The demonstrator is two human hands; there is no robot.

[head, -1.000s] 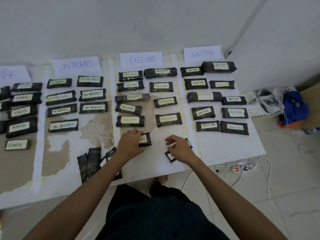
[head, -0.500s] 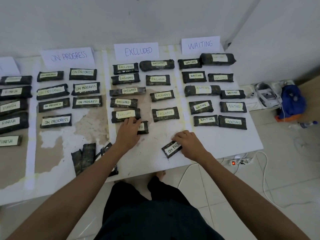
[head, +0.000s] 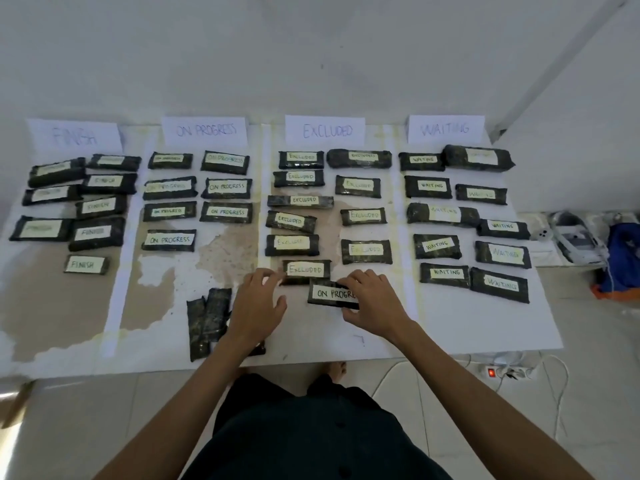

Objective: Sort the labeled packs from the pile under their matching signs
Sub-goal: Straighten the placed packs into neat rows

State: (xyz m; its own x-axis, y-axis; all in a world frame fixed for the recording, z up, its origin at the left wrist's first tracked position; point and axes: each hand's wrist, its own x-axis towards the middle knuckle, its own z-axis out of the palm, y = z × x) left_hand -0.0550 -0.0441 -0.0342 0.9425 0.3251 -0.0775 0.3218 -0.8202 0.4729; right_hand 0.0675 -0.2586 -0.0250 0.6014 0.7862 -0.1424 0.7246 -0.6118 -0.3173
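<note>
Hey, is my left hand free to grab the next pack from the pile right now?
Probably yes. The left hand looks open and empty, and the pile lies right beside its wrist, nothing between them. The right hand grips the ON PROGRESS pack, well clear of that path.

white table point(head: 450, 327): labeled packs point(head: 168, 240) in columns, signs point(head: 325, 130) at back

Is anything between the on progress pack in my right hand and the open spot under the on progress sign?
Yes: your left hand lies left of the ON PROGRESS pack, across the straight way to that spot.
</note>
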